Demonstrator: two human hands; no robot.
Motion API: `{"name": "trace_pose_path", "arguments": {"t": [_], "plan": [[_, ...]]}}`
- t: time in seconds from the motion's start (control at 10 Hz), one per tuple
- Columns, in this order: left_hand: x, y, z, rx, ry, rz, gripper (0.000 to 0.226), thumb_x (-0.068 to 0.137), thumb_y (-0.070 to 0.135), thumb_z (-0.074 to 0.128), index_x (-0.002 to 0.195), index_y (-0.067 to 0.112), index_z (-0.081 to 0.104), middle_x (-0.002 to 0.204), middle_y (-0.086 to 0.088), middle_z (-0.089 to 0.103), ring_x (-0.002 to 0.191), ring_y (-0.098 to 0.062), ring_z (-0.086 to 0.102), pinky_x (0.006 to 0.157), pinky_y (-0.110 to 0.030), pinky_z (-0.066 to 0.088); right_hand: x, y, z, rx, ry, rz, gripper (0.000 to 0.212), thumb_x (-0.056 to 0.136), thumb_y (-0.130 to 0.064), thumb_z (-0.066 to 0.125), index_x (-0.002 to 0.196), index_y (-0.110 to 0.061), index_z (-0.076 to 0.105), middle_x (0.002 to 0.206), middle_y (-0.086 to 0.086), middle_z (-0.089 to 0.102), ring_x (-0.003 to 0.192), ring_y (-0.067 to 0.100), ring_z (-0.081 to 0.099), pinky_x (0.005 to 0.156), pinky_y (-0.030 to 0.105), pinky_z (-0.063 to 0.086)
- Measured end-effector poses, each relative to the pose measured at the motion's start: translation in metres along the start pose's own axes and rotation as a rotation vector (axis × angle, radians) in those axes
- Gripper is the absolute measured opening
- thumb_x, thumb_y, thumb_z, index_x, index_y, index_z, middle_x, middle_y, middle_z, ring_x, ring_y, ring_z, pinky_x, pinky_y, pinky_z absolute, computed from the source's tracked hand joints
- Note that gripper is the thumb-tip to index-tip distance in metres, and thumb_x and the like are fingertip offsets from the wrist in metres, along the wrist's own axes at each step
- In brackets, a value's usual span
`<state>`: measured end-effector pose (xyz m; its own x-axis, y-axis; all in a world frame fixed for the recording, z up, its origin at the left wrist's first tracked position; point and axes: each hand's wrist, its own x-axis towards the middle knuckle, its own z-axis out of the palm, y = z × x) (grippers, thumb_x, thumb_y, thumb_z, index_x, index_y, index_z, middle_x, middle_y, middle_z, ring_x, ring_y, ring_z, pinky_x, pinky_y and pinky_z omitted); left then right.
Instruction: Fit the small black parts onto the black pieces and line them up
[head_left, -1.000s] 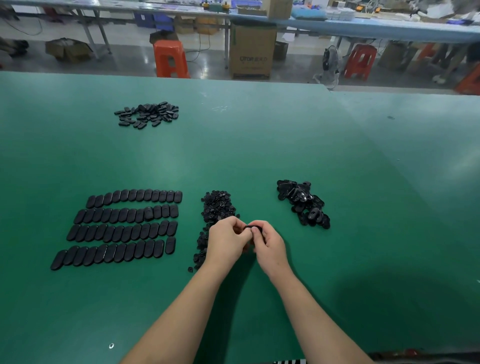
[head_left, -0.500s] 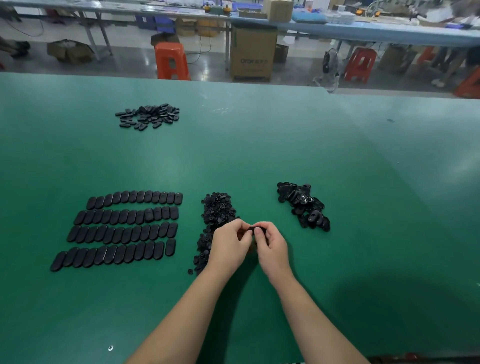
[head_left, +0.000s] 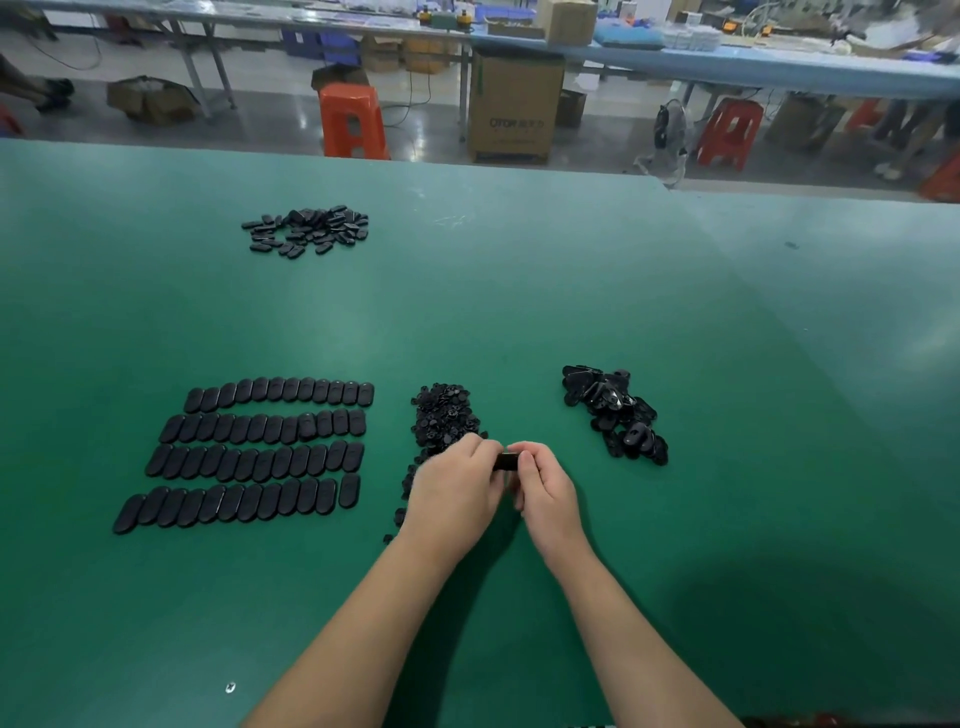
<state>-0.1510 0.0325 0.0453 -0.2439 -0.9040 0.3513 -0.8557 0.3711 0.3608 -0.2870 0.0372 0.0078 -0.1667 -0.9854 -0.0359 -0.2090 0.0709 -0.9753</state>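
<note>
My left hand (head_left: 457, 488) and my right hand (head_left: 545, 488) meet over the green table and together pinch one black piece (head_left: 506, 461) between their fingertips; most of it is hidden by the fingers. Just behind my left hand lies a heap of small black parts (head_left: 441, 415). To the right sits a pile of loose black pieces (head_left: 613, 410). On the left, several oval black pieces lie lined up in rows (head_left: 260, 452).
A further scatter of black ovals (head_left: 309, 228) lies far back on the left of the green table (head_left: 519, 291). A tiny pale scrap (head_left: 230, 687) lies near the front edge. Beyond the table stand orange stools (head_left: 353, 122) and a cardboard box (head_left: 514, 104).
Both hands stay together on the black piece, shifting only slightly; the fingers work around it. The piles and rows have not moved.
</note>
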Motion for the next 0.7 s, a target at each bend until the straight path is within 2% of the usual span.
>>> {"name": "trace_pose_path", "arguments": {"t": [0.1, 0.2, 0.3, 0.4, 0.5, 0.6, 0.7], "plan": [[-0.003, -0.023, -0.014, 0.055, 0.144, -0.122, 0.018, 0.080, 0.028, 0.076, 0.093, 0.016, 0.071, 0.088, 0.000, 0.066, 0.080, -0.025, 0.062, 0.072, -0.038, 0.046, -0.002, -0.002, 0.000, 0.010, 0.022, 0.001, 0.016, 0.107, -0.024, 0.047, 0.106, -0.032, 0.061, 0.069, -0.010, 0.062, 0.056, 0.008, 0.049, 0.058, 0.028, 0.043], [-0.010, -0.064, -0.030, 0.143, 0.210, -0.376, 0.026, 0.085, 0.042, 0.069, 0.096, 0.019, 0.070, 0.097, 0.001, 0.064, 0.093, -0.021, 0.054, 0.083, -0.040, 0.040, -0.004, -0.003, -0.001, -0.003, 0.001, -0.009, 0.016, 0.106, -0.025, 0.048, 0.105, -0.033, 0.062, 0.069, -0.012, 0.061, 0.057, 0.009, 0.048, 0.055, 0.027, 0.043], [-0.020, -0.104, -0.048, 0.199, 0.240, -0.602, 0.030, 0.082, 0.044, 0.070, 0.095, 0.017, 0.070, 0.103, -0.006, 0.061, 0.099, -0.029, 0.051, 0.086, -0.045, 0.039, -0.004, -0.004, -0.001, -0.037, -0.006, -0.013, 0.015, 0.106, -0.027, 0.049, 0.103, -0.034, 0.062, 0.070, -0.012, 0.060, 0.057, 0.010, 0.046, 0.054, 0.030, 0.042], [-0.028, -0.129, -0.056, 0.230, 0.172, -0.781, 0.033, 0.081, 0.047, 0.070, 0.095, 0.017, 0.071, 0.112, -0.011, 0.057, 0.107, -0.036, 0.045, 0.089, -0.047, 0.036, -0.005, -0.004, 0.000, -0.084, -0.008, -0.014, 0.014, 0.105, -0.028, 0.051, 0.101, -0.033, 0.063, 0.071, -0.009, 0.061, 0.057, 0.010, 0.046, 0.055, 0.030, 0.042], [-0.034, -0.140, -0.056, 0.243, 0.105, -0.863, 0.037, 0.084, 0.051, 0.068, 0.101, 0.018, 0.070, 0.119, -0.012, 0.054, 0.112, -0.037, 0.042, 0.094, -0.048, 0.035, -0.005, -0.006, 0.000, -0.110, -0.002, -0.011, 0.014, 0.104, -0.028, 0.051, 0.100, -0.032, 0.063, 0.072, -0.007, 0.062, 0.056, 0.008, 0.046, 0.055, 0.028, 0.042], [-0.036, -0.133, -0.054, 0.145, 0.249, -0.738, 0.033, 0.086, 0.038, 0.072, 0.107, 0.013, 0.070, 0.116, -0.013, 0.057, 0.109, -0.037, 0.045, 0.091, -0.048, 0.039, -0.006, -0.007, 0.001, -0.136, 0.003, -0.012, 0.014, 0.104, -0.028, 0.052, 0.099, -0.032, 0.064, 0.073, -0.007, 0.062, 0.056, 0.007, 0.047, 0.055, 0.026, 0.041], [-0.036, -0.107, -0.044, -0.093, 0.349, -0.525, 0.019, 0.091, 0.021, 0.069, 0.107, 0.012, 0.069, 0.105, -0.001, 0.055, 0.086, -0.016, 0.058, 0.069, -0.024, 0.045, -0.005, -0.008, 0.001, -0.135, 0.009, -0.021, 0.013, 0.104, -0.028, 0.052, 0.099, -0.031, 0.064, 0.073, -0.007, 0.063, 0.056, 0.007, 0.047, 0.054, 0.026, 0.041]]}}
